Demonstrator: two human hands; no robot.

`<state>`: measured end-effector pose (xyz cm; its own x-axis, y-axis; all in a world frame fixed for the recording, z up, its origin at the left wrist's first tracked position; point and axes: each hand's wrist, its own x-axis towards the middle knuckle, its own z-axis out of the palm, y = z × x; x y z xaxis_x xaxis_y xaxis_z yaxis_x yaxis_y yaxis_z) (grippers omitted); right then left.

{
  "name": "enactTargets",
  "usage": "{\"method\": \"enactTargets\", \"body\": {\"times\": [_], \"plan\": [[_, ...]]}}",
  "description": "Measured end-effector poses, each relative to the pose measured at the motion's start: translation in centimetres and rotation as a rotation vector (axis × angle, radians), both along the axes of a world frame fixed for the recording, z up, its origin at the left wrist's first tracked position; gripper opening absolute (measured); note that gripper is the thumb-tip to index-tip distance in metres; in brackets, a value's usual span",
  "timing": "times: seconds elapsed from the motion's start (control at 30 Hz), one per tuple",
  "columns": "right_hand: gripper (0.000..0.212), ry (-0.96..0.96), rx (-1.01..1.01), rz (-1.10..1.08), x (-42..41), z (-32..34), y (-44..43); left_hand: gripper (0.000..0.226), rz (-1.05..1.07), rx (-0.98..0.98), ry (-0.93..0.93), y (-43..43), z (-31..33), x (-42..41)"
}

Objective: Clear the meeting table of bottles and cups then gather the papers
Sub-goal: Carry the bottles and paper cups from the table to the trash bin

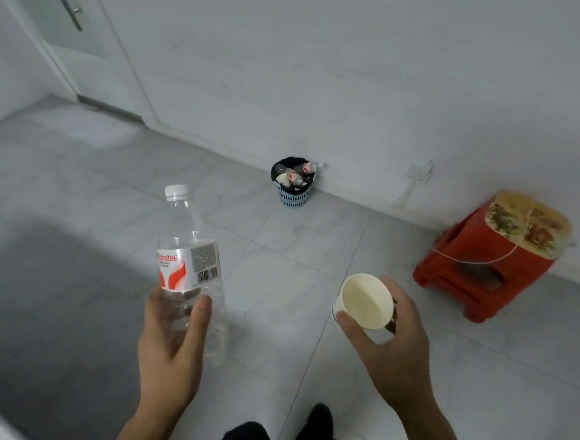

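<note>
Grey floor tiles run to a white wall, where a small bin (294, 185) already holds bottles. Left hand (170, 342) grips a clear, empty-looking bottle (189, 264); right hand (390, 340) pinches a white paper cup (367, 301). Clearing step: next, carry both to the bin and drop them.

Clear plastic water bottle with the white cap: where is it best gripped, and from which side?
Probably the lower body of the clear plastic water bottle, below its label, from the near side, as the left hand holds it: upright, round, and narrow enough to wrap.
</note>
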<state>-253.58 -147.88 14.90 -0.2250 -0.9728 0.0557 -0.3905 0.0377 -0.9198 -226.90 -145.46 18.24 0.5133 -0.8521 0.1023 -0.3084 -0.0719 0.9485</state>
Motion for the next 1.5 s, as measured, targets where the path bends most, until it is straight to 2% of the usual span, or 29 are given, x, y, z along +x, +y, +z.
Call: {"method": "enactTargets", "body": {"times": [0.17, 0.33, 0.67, 0.83, 1.17, 1.33, 1.4, 1.47, 1.5], "plan": [[0.084, 0.002, -0.017, 0.110, 0.0, 1.6, -13.1, 0.056, 0.086, -0.016, 0.041, -10.2, -0.1, -1.2], [0.085, 0.022, 0.004, 0.148, 0.2, -0.5, -27.1, 0.042, 0.137, -0.004, 0.083, -23.1, -2.3, -1.5], [0.081, 0.038, 0.048, 0.140, -0.5, -0.7, -54.3, 0.070, 0.038, 0.071, -0.028, -52.8, -2.1, -1.6], [0.086, 0.019, 0.111, 0.111, -2.5, -2.6, -65.4, 0.071, 0.013, 0.143, -0.043, -64.9, -3.4, -4.2], [0.078, 0.071, 0.290, 0.390, -5.6, -8.8, -89.1, 0.065, 0.176, 0.342, 0.057, -83.9, -10.6, -10.9], [0.083, 0.104, 0.353, 0.465, -5.3, -10.5, -93.9, 0.064, 0.169, 0.447, 0.097, -87.9, -13.5, -11.4], [0.082, 0.126, 0.461, 0.481, -3.9, -17.3, -97.9, 0.062, 0.161, 0.597, 0.157, -91.8, -21.5, -10.3], [0.080, 0.143, 0.462, 0.478, -3.6, -17.6, -97.6, 0.068, 0.174, 0.696, 0.218, -93.2, -23.3, -10.0], [0.080, 0.167, 0.488, 0.461, -3.5, -19.9, -97.9, 0.071, 0.170, 0.752, 0.250, -94.3, -26.4, -9.6]]}}
